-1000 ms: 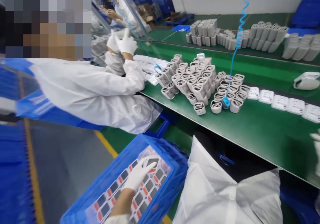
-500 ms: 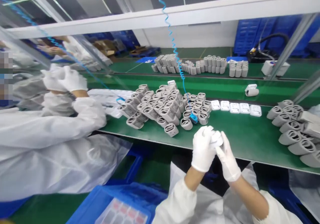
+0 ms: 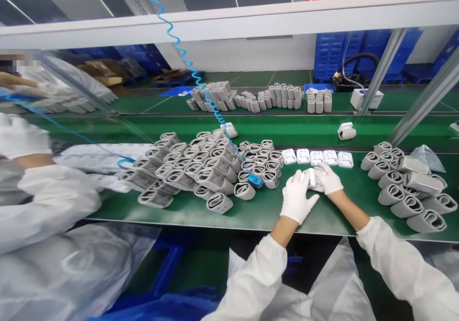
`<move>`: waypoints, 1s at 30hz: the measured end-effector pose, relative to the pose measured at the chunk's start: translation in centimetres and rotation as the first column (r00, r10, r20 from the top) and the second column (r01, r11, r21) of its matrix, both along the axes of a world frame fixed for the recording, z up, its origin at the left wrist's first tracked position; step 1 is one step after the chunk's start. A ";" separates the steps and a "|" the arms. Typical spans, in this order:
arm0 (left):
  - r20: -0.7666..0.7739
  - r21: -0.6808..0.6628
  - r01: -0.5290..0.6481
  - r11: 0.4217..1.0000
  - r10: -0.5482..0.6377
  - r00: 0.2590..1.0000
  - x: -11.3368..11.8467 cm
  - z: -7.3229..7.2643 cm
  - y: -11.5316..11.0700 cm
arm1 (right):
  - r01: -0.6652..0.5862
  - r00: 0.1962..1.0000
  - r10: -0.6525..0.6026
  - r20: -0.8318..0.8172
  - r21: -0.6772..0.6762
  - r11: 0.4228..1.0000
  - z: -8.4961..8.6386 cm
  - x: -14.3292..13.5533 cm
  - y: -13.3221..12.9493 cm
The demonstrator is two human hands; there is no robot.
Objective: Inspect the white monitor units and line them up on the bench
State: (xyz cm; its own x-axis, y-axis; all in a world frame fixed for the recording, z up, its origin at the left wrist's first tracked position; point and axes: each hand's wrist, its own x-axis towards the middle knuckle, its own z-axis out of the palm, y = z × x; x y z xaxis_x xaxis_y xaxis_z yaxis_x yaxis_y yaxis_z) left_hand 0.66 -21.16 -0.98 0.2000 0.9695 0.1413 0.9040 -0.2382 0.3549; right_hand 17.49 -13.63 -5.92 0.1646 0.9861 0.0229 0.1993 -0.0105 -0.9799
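Note:
Both hands wear white gloves and meet over the green worktop, just in front of a row of white square plastic housings (image 3: 316, 158). My left hand (image 3: 297, 199) has its fingertips on a white plastic housing (image 3: 312, 181), with the thumb held away to the side. Against the far right of the same housing, my right hand (image 3: 328, 180) bends its fingers around it. Gloves cover much of that piece, so its details are hard to make out. Left of my hands stand rolled grey cuffs (image 3: 219, 203), with a blue-ended coiled hose (image 3: 255, 181) hanging over them.
More rolled cuffs (image 3: 426, 220) sit at the right, near a clear plastic bag (image 3: 428, 158). A housing with a cuff (image 3: 346, 132) lies on the green conveyor behind. A metal post (image 3: 383, 70) rises at the right. A co-worker's sleeve (image 3: 57, 192) reaches in at left.
My hands have moved forward with the white housing, from above the table's front edge to the worktop by the row. The view has turned right.

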 end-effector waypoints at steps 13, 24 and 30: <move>-0.135 0.017 0.138 0.990 -0.134 0.982 -1.5 -1.8 1.2 | -0.157 0.946 0.103 0.307 0.157 0.975 -0.7 1.5 1.9; -0.068 0.019 0.050 0.999 -0.049 0.996 -1.5 -1.9 2.9 | -0.173 0.780 0.050 0.624 0.137 0.975 0.0 1.7 0.6; -0.099 0.043 -0.055 0.998 0.059 0.993 -2.0 -2.7 2.8 | -0.312 0.622 0.141 0.770 0.078 0.947 0.0 1.9 -1.1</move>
